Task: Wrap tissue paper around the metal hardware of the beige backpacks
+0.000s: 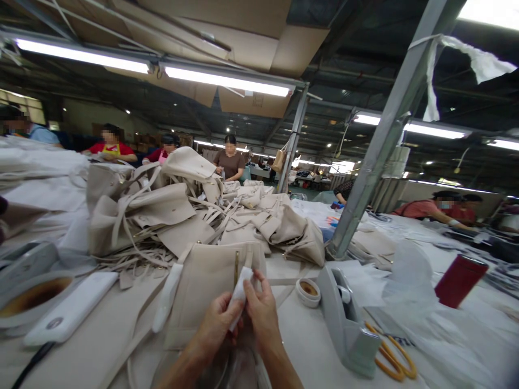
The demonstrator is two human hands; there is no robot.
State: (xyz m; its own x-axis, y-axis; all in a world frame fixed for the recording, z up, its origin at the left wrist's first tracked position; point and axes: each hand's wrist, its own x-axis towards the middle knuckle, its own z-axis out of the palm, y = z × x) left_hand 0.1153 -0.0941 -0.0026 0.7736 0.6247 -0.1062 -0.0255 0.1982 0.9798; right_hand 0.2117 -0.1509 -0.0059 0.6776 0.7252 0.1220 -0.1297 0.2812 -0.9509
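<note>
A beige bag (194,286) with a brass-coloured zip lies on the table in front of me. My left hand (222,319) pinches the lower part of a strip of white wrapping paper (242,289) at the bag's right side. Higher up, my right hand (259,302) closes on the same paper, which seems to be folded round a strap. A second white wrap (167,297) sits on the strap at the bag's left. What lies under my fingers is hidden.
A heap of beige bags (146,216) rises behind. To the right are a tape dispenser (348,324), a tape roll (308,292), orange-handled scissors (391,356) and a dark red box-shaped object (461,281). A white power bank (73,308) lies left. A metal post (377,146) stands beyond; several people work around.
</note>
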